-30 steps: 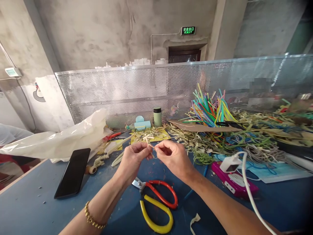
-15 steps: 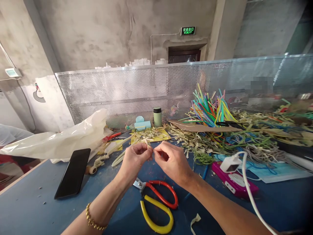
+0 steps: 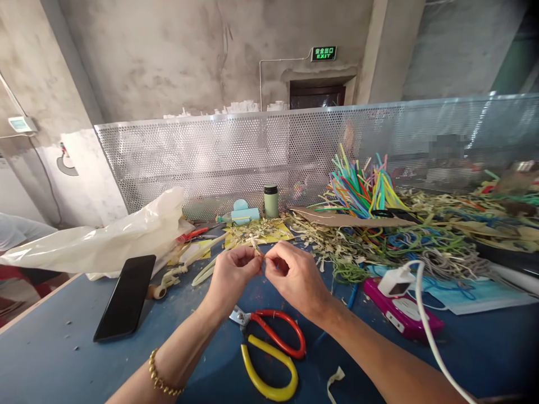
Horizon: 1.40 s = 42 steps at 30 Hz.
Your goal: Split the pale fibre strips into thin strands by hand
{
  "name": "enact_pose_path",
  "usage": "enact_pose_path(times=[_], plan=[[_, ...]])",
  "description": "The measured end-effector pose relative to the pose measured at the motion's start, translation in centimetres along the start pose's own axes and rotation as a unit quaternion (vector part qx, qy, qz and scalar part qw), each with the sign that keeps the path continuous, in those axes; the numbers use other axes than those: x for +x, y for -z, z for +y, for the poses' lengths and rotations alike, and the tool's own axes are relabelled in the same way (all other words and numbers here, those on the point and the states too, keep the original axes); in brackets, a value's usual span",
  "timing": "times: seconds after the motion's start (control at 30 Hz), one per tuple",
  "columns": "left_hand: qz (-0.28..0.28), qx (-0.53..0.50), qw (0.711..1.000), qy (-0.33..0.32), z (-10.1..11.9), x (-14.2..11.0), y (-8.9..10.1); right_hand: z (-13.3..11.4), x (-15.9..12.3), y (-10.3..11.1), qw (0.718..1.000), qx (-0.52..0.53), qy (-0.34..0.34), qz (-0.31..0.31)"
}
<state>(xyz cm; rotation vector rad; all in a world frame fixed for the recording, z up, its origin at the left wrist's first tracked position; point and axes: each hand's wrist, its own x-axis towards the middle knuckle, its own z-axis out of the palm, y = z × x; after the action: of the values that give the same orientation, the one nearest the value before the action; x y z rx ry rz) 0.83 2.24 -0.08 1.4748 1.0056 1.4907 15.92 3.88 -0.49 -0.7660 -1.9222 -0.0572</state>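
Observation:
My left hand [image 3: 236, 272] is closed, thumb and fingertips pinching a small pale, straw-coloured strip piece [image 3: 254, 243] whose top pokes up above the fingers. Its lower part is hidden. Fingertip to fingertip with it, my right hand [image 3: 297, 275] is pinched too and touches the same piece; what exactly sits between its fingers is too small to make out. On the blue table [image 3: 197, 365] below my hands lie scissors [image 3: 252, 318] with one red and one yellow handle, blades partly under my left wrist. A short pale strip [image 3: 336, 381] lies near the front.
At left are a black phone [image 3: 125, 297] and a plastic bag [image 3: 138, 235]. A green jar [image 3: 272, 202] stands before a perforated metal screen [image 3: 219, 168]. At right are colourful pipe cleaners [image 3: 362, 188], piled strips [image 3: 337, 241] and a purple power strip [image 3: 404, 314] with a white cable.
The pale piece stands slightly differently at my fingertips, and the fingers of my right hand have shifted a little. Both hands stay together in the same place.

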Motion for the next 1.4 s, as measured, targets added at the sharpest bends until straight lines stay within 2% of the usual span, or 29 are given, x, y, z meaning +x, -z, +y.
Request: enact_pose_path(times=[0.37,0.5,0.7,0.9,1.07,1.23,1.4], plan=[[-0.005,0.000,1.000,-0.014,-0.4,0.1,0.3,0.1,0.0,-0.1,0.998,0.041,-0.049,-0.029],[0.014,0.070,0.997,-0.018,0.1,-0.1,0.1,0.1,0.0,-0.2,0.999,0.021,-0.037,-0.021],[0.032,0.209,0.975,-0.071,0.4,-0.3,0.2,0.3,-0.1,-0.3,0.999,-0.003,-0.018,-0.035],[0.030,0.237,0.969,-0.068,0.2,-0.3,0.1,0.3,-0.3,-0.4,0.999,-0.005,-0.007,-0.031],[0.013,0.205,0.978,-0.030,0.1,-0.4,0.2,-0.1,-0.1,-0.1,0.997,0.043,-0.036,-0.044],[-0.003,0.168,0.986,-0.011,0.3,-0.5,0.3,-0.4,0.3,0.3,0.982,0.136,-0.118,-0.064],[-0.040,-0.012,0.998,0.056,0.7,-0.3,0.0,-0.3,0.4,0.5,0.955,0.225,-0.174,-0.083]])
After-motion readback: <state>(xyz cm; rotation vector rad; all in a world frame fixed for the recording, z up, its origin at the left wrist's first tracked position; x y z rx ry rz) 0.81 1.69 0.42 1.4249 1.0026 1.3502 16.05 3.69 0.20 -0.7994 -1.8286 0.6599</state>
